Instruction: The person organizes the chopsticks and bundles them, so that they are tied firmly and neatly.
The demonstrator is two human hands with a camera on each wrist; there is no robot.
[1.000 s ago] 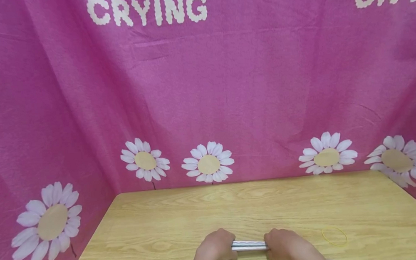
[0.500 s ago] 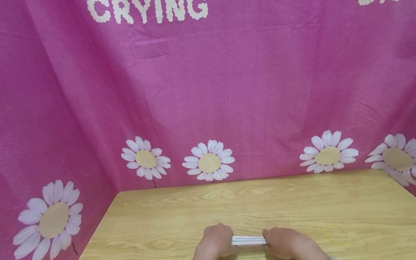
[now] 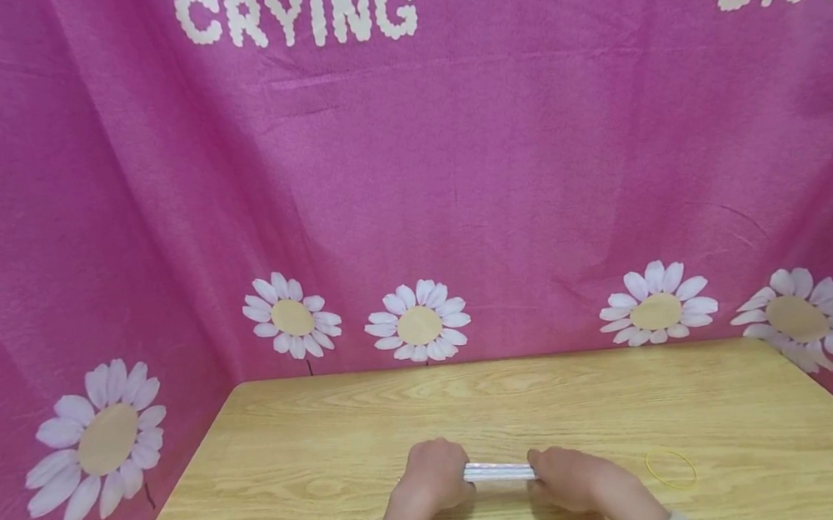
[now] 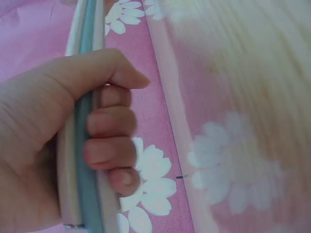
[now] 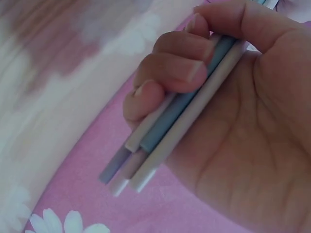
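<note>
At lower centre, the left hand [image 3: 435, 474] has its fingers curled round one end of a bundle of sticks [image 3: 500, 472], the right hand [image 3: 569, 478] grips the other, and at lower right lies what looks like a rubber band [image 3: 681, 487].

Surface [image 3: 372, 419]: light wood-grain, extending beyond right-hand fingers [image 5: 177, 73]. Thin yellow loop [image 3: 696, 474]: flat on surface, right of fingers.
</note>
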